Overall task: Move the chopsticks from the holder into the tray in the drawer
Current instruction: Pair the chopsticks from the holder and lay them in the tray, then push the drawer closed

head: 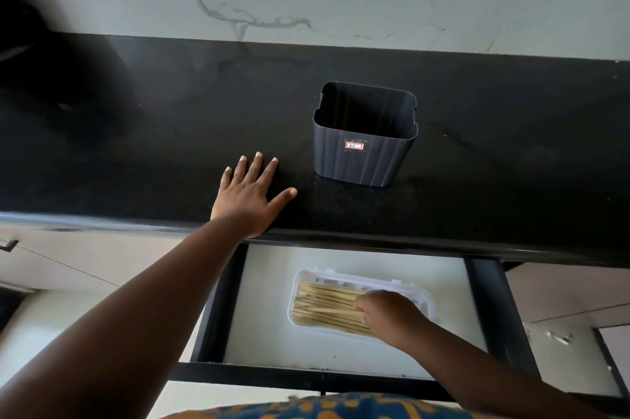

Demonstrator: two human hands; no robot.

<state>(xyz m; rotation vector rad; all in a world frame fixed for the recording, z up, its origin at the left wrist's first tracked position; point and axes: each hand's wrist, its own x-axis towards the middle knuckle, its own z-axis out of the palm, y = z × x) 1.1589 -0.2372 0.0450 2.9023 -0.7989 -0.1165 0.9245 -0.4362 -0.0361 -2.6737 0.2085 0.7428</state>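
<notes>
Holder [364, 135] at 12 o'clock looks empty; the chopsticks [327, 308] lie in the tray [428, 304] at 5 o'clock. Right hand [387, 314], fingers curled on them, probably tidying. Left hand [250, 195] flat on the counter [136, 146], fingers spread, likely bracing.

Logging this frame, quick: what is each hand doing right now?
Left hand: open, flat on the countertop, holding nothing.
Right hand: fingers curled on the chopsticks in the tray; grip cannot be told.
</notes>
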